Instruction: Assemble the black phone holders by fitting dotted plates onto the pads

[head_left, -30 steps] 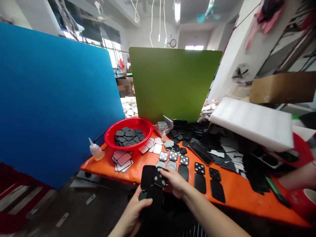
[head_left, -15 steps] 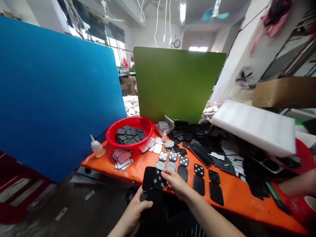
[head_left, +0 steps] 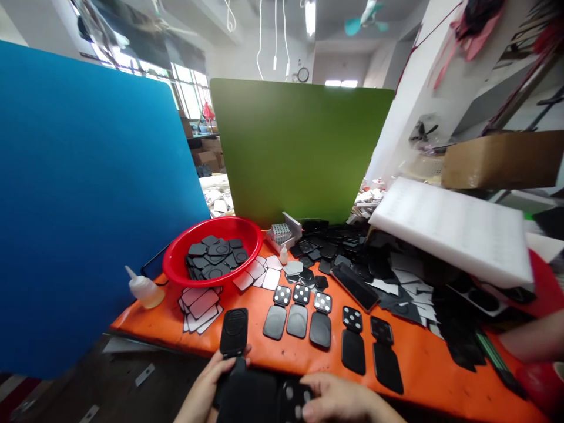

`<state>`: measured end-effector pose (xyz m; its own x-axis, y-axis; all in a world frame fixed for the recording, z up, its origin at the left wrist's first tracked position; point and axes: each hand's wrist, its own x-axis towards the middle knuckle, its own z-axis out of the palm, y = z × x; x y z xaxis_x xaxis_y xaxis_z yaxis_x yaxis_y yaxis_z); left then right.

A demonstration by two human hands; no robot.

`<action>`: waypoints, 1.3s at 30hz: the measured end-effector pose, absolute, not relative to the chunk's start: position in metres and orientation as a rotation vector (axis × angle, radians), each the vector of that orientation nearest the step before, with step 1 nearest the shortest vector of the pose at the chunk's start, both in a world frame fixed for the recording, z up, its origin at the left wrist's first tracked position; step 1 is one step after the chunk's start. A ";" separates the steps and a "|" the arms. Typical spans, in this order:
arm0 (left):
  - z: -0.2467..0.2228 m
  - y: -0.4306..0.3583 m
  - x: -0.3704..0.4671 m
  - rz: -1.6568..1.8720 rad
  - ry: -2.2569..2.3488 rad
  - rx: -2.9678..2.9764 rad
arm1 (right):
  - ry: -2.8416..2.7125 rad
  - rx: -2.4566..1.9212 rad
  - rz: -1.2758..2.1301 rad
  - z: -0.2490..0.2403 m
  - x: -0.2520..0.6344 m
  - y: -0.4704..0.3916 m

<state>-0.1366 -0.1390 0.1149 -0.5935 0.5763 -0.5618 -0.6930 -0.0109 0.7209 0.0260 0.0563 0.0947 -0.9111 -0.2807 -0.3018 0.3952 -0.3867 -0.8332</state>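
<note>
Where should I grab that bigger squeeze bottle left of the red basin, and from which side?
Probably best round the wide body of the squeeze bottle, coming from the near side with the left hand once it's free. The round body is exposed there, while the red basin sits to its right. The thin nozzle, slanting up and left, looks a poorer hold.

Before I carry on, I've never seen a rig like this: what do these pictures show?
There is no robot: a person works with bare hands, and one head-worn camera looks forward and down at them. The left hand holds a black hinged piece; the right hand grips a dotted black piece. On the orange tabletop lie a row of five two-part pieces, a red basin of dark pieces, pale cards and a squeeze bottle.
</note>
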 end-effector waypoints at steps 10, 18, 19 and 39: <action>0.064 -0.086 -0.216 1.606 1.942 0.427 | 1.296 0.458 -2.720 0.067 0.020 0.039; 0.072 -0.080 -0.203 1.544 2.224 0.493 | 1.412 0.617 -2.723 0.052 0.020 0.027; 0.075 -0.082 -0.190 1.536 2.181 0.501 | 1.394 0.665 -2.723 0.053 0.018 0.024; 0.121 -0.088 -0.070 1.540 1.297 0.188 | 1.915 0.981 -2.476 0.064 0.064 0.028</action>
<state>-0.0695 -0.0883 0.1214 -0.4240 0.7709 -0.4753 -0.5993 0.1546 0.7855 0.0640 0.0281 0.0641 -0.8123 0.4522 -0.3684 0.2429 -0.3120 -0.9185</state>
